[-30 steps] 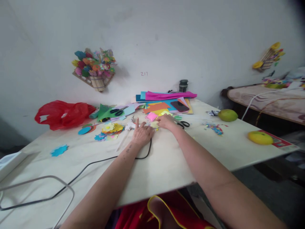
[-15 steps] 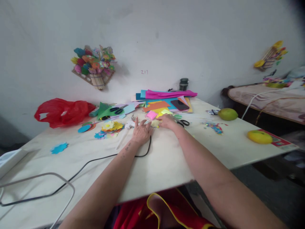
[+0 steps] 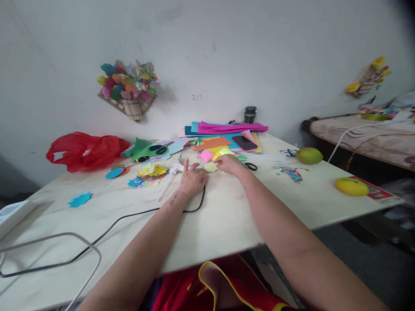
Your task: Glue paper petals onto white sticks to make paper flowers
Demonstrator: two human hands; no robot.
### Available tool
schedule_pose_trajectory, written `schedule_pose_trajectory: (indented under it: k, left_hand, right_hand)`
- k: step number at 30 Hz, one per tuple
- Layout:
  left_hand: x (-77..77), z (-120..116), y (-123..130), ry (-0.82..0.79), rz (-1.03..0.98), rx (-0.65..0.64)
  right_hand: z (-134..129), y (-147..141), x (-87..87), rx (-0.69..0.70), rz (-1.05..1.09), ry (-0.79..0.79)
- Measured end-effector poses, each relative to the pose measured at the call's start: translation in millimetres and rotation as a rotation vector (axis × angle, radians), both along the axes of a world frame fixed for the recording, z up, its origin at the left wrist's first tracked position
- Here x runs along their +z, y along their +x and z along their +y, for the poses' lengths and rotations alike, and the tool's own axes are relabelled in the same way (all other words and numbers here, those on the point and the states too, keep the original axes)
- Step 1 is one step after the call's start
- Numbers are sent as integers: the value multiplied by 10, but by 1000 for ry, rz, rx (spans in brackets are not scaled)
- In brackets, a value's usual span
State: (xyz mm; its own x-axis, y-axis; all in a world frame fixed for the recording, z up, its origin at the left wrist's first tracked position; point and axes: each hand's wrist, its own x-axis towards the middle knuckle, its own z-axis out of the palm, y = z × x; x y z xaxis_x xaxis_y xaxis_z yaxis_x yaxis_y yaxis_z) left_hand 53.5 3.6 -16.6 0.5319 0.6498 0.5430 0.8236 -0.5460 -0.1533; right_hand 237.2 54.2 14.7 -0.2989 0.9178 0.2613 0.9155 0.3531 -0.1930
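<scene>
My left hand (image 3: 193, 179) rests low over the table, thumb apart and fingers stretched forward. Just left of it lies a white object that looks like a glue gun (image 3: 177, 168), partly hidden by the hand. A black cord (image 3: 136, 214) runs out from beneath that hand. With its fingers pinched, my right hand (image 3: 229, 164) holds the edge of a pale yellow paper flower (image 3: 211, 167), which reaches toward the left fingertips. Behind are a pink paper piece (image 3: 206, 156) and yellow paper (image 3: 224, 152). Black-handled scissors (image 3: 250, 166) lie right beside my right wrist.
Paper flowers (image 3: 152, 171) are heaped at left, near a blue cutout (image 3: 80, 199) and a red plastic bag (image 3: 87, 151). More scissors (image 3: 159, 149), coloured sheets (image 3: 231, 128) and a phone (image 3: 244, 142) lie behind. Two mangoes (image 3: 309, 155) sit right. A pale cable (image 3: 69, 234) loops front left.
My right hand has shifted slightly and its fingers have drawn into a pinch at the pale yellow flower, which now shows more fully. My left hand stays nearly still.
</scene>
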Motion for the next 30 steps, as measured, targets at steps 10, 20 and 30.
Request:
schedule_pose_trajectory:
  k: [10, 20, 30]
  left_hand:
    - [0, -14, 6, -51, -13, 3]
    - [-9, -2, 4, -73, -17, 2]
    - [-25, 14, 1, -80, -30, -24]
  right_hand:
    - [-2, -16, 0, 81, -89, 9]
    - [-24, -188, -97, 164, -237, 71]
    - [-24, -187, -81, 147, -263, 99]
